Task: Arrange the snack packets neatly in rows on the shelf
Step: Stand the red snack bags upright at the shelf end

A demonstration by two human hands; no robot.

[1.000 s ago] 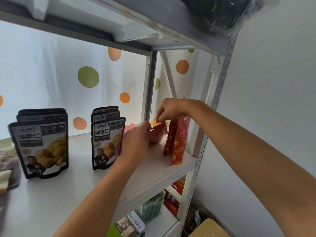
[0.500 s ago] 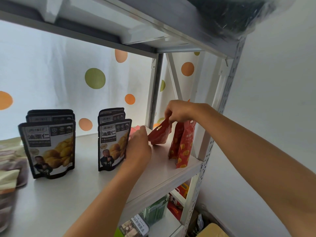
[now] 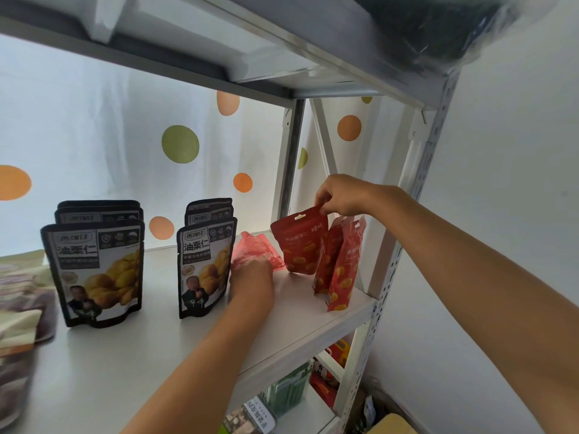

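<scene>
While the right hand [image 3: 343, 195] pinches a red chestnut packet [image 3: 302, 242] by its top edge, the packet hangs below those fingers. Left hand [image 3: 252, 281] fingers press a pink packet [image 3: 255, 250] lying flat on the shelf [image 3: 297, 321].

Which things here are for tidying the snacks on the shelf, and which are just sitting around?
For the job:
- red packet pinched at its top by the right hand
- pink packet lying flat, under the left hand
- standing red packets
- two rows of black packets
- shelf

Just around:
- dotted curtain
- goods on the lower shelf
</scene>
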